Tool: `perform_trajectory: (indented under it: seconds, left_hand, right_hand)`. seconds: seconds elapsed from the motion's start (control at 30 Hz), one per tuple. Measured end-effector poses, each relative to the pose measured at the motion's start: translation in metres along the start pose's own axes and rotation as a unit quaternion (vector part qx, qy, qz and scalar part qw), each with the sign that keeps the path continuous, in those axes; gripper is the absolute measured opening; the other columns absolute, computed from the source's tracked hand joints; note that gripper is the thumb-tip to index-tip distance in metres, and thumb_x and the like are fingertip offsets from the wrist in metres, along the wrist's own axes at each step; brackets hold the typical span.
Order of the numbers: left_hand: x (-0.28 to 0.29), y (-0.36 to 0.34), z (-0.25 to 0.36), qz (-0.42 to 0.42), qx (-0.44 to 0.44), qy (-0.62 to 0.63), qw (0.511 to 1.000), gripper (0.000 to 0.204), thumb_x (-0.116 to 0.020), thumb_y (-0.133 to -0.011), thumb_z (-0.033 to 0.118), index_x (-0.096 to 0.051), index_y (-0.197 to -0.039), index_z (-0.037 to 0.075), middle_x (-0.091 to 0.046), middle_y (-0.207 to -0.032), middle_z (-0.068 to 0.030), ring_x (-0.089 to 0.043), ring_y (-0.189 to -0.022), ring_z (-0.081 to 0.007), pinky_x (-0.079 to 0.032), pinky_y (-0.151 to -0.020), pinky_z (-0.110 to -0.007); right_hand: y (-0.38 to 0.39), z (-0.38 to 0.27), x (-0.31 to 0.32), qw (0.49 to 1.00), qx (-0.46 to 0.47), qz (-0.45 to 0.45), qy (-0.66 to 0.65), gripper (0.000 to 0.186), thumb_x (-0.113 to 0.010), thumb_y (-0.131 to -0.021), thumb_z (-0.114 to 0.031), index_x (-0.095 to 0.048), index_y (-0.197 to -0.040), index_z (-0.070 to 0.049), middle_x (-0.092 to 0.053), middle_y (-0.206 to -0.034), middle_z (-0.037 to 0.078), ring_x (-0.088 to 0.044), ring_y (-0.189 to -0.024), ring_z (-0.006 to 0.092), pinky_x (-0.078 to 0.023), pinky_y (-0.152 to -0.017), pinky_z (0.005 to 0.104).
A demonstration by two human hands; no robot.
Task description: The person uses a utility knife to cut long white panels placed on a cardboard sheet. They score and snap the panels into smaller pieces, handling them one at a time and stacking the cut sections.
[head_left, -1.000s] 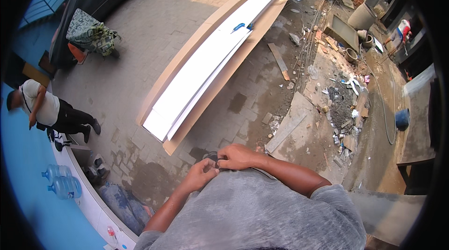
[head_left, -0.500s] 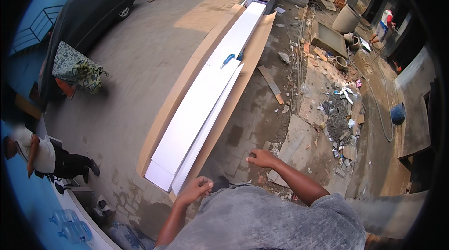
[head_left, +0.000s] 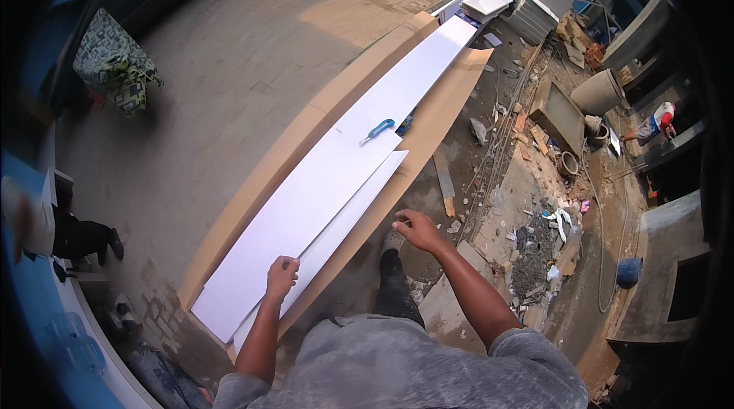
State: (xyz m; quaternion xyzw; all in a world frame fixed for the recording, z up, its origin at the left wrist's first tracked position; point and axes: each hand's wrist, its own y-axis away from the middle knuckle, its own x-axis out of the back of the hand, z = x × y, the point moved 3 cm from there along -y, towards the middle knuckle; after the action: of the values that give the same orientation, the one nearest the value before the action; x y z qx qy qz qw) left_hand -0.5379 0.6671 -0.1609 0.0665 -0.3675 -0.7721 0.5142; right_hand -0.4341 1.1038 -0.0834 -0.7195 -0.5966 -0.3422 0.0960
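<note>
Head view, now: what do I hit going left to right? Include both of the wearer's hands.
Green-and-grey patterned cloth cover → bare left hand → blue-handled box cutter → bare right hand → narrow brown plank → grey rectangular trough → blue round bucket.

grey paved yard [head_left: 229, 118], sunlit patch [head_left: 371, 10] near top; blue wall [head_left: 30, 298] left, concrete wall [head_left: 664, 229] right
</note>
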Motion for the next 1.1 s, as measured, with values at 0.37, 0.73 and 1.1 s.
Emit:
perform_trajectory:
  seconds: [0.37,0.73,1.1]
  left_hand:
    - [-0.180,-0.153,-0.012,0.280,0.279,0.576,0.715,0.074,-0.068,-0.108,0.036,-0.033,-0.165,0.003,-0.045,-0.156,-0.0288,-0.059,-0.136,-0.0470,-0.063,-0.102,-0.059]
    - [-0.198,-0.252,0.006,0.345,0.382,0.631,0.580,0.099,-0.074,-0.103,0.049,-0.020,-0.172,0.002,-0.044,-0.159,-0.0271,-0.051,-0.147,-0.0445,-0.048,-0.118,-0.066]
    - [-0.198,-0.248,0.022,0.341,0.292,0.709,0.544,0.056,-0.084,-0.099,0.047,-0.060,-0.131,0.009,-0.060,-0.121,-0.0089,-0.062,-0.109,-0.0252,-0.058,-0.094,-0.043]
  right_hand:
    - [-0.412,0.144,0.112,0.977,-0.004,0.043,0.207,0.050,-0.069,-0.102,-0.024,-0.064,-0.147,-0.005,-0.065,-0.151,0.022,-0.064,-0.137,0.0385,-0.053,-0.113,0.0486]
    - [-0.495,0.161,0.038,0.856,0.329,-0.088,0.389,0.031,-0.060,-0.098,-0.016,-0.068,-0.128,-0.013,-0.068,-0.117,0.014,-0.065,-0.114,0.0325,-0.046,-0.105,0.0505]
    - [-0.514,0.233,0.162,0.955,-0.193,0.216,0.060,0.030,-0.070,-0.091,-0.028,-0.066,-0.104,0.000,-0.077,-0.092,0.023,-0.075,-0.085,0.0458,-0.060,-0.085,0.0556]
